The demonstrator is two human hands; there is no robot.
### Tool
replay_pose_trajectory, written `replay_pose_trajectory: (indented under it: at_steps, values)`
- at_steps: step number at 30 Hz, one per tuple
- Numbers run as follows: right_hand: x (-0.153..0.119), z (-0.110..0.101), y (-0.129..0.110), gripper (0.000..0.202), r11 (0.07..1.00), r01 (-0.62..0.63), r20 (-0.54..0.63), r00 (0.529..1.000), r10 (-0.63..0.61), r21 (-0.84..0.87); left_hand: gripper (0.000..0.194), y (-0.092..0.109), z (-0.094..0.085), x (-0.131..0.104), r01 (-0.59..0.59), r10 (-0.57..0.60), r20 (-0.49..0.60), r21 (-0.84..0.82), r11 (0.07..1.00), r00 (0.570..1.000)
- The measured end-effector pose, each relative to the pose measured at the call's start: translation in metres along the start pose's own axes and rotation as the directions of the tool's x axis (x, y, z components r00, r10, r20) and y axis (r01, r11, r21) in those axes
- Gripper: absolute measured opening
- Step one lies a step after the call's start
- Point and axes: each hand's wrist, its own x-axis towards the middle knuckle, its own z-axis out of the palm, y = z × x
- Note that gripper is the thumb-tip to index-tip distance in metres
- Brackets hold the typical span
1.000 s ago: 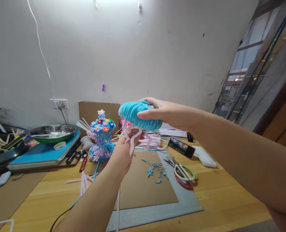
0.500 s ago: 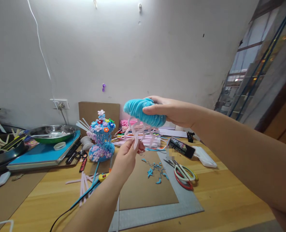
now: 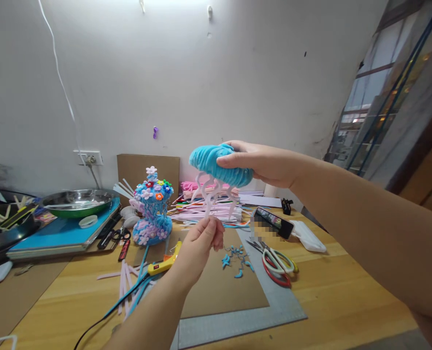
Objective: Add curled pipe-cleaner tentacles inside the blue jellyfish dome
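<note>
1. Our right hand [image 3: 263,163], half-curled, clasps the blue dome [image 3: 210,163] mid-view.
2. At its six o'clock, our left hand [image 3: 201,243] curls by a pink strand's [image 3: 207,206] tip; pinching, we cannot tell.
3. Scissors [image 3: 267,249] at five, cardboard [image 3: 219,291] edge at six, open air at twelve.

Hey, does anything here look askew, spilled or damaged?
Nothing looks spilled or broken. The fluffy bright-blue rounded piece tilts in the right hand, lower toward the right, so slightly askew; long pale-pink strips lie crisscrossed on the wooden table, looking untidy.
</note>
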Motion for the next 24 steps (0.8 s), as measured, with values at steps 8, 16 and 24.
replay_pose_trajectory:
  at_steps: [8, 16, 24]
  values:
    - [0.0001, -0.0045, -0.0034, 0.035, 0.999, 0.005, -0.018, 1.000, -0.005, -0.047, 0.033, -0.0046, -0.0006, 0.0003, 0.078, -0.065, 0.063, -0.243, 0.967, 0.996]
    - [0.0005, -0.0051, -0.0066, 0.037, 0.995, 0.014, -0.040, 0.999, -0.019, -0.100, 0.027, -0.0059, -0.0045, 0.0028, 0.099, -0.067, 0.115, -0.306, 0.947, 0.991]
    - [0.0000, -0.0044, -0.0106, 0.039, 0.989, 0.003, -0.044, 0.999, -0.010, -0.145, 0.031, -0.0055, -0.0041, 0.0002, 0.068, -0.055, 0.082, -0.171, 0.983, 0.995]
